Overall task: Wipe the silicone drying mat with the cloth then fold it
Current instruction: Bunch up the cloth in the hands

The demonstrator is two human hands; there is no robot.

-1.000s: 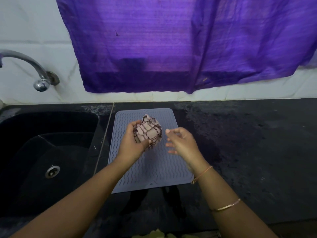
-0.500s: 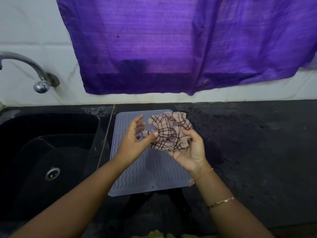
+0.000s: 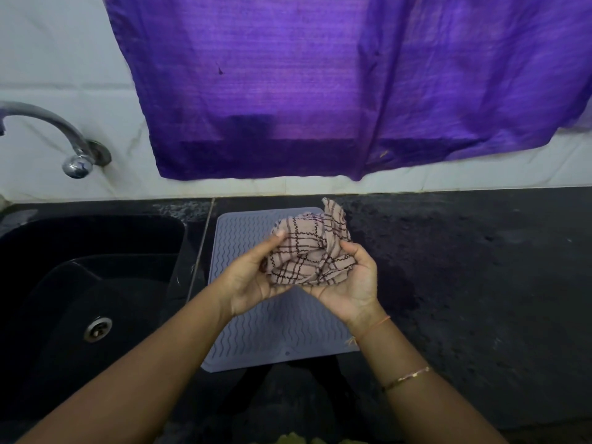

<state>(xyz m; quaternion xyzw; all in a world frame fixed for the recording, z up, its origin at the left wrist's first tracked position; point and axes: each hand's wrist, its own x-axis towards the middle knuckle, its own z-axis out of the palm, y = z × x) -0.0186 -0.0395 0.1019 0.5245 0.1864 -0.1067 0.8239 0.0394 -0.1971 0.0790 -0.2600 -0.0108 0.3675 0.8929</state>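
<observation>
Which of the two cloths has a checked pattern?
The small beige cloth, held bunched in the left hand and right hand over the silicone drying mat; the large purple cloth hanging at the back is plain.

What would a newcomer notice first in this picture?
A large purple curtain hanging on the wall above the black counter draws the eye first. Below it, at the centre, the left hand and the right hand hold a crumpled checked cloth over the grey drying mat, with a black sink to the left.
</observation>
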